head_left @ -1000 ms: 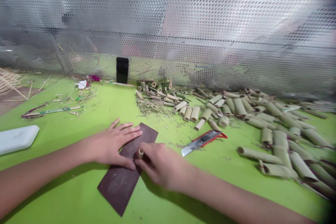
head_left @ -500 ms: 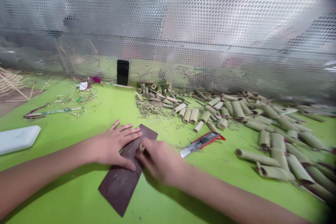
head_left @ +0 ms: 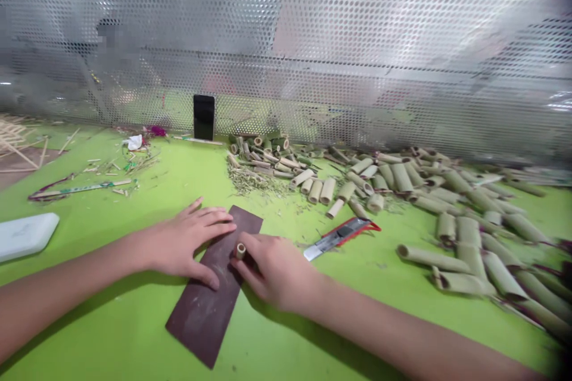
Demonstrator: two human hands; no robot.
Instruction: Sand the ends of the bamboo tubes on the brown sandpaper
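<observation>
Bamboo tube [head_left: 241,251] pinched by right hand [head_left: 273,272] on abrasive sheet [head_left: 201,309]; left hand [head_left: 185,244] spread open, touching it.

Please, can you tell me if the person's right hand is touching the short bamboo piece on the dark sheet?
Touching. The head view shows the right hand with its fingers against the short bamboo piece.

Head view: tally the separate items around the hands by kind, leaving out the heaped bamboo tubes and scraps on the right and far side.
Sandpaper sheet: 1
Short bamboo tube: 1
Red-handled utility knife: 1
Upright black phone: 1
White rounded slab: 1
Total: 5
</observation>
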